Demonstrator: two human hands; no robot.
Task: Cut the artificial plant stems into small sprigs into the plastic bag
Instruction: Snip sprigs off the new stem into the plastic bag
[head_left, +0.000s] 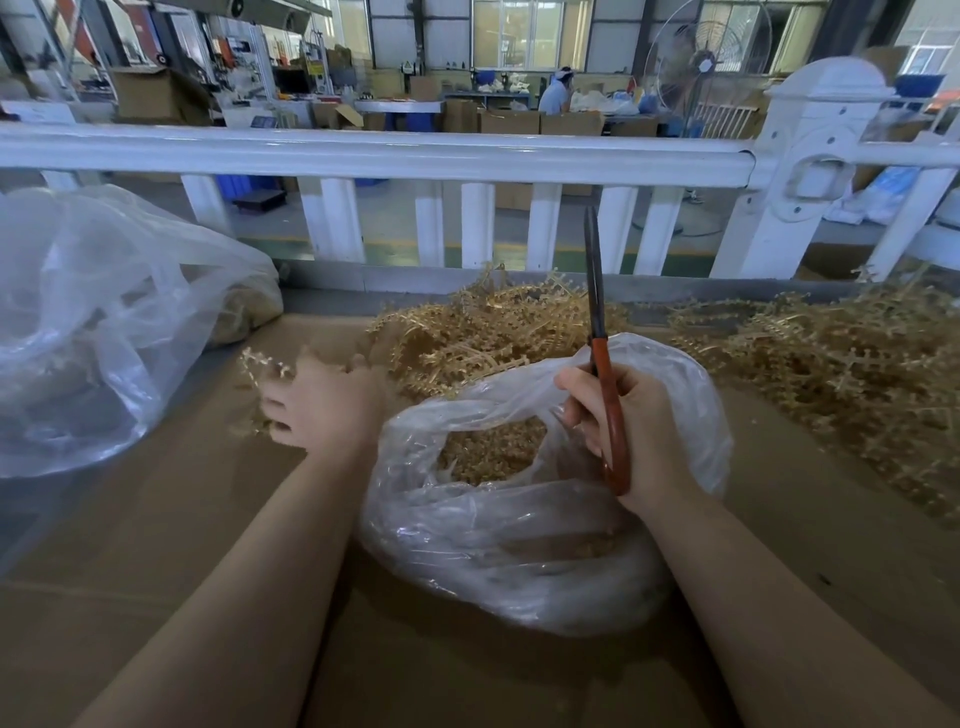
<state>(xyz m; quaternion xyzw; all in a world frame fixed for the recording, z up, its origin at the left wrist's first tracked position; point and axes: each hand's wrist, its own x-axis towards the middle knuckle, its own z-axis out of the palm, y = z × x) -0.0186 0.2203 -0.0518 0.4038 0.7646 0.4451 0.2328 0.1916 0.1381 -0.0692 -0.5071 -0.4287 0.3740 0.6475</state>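
The right hand (631, 431) grips red-handled scissors (602, 364), blades together and pointing up, over the open plastic bag (519, 545), which is part-filled with sprigs (488, 449). The left hand (317, 405) reaches for loose stems (483, 332); its fingertips are blurred, so I cannot tell whether it grips. The stems look light, springy and tangle-prone, best held by the main stalk. A bigger bag (104, 322) on the left hides its contents.

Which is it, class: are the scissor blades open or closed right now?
Closed. The scissors in the right hand show one narrow dark blade line pointing up, with no gap visible.
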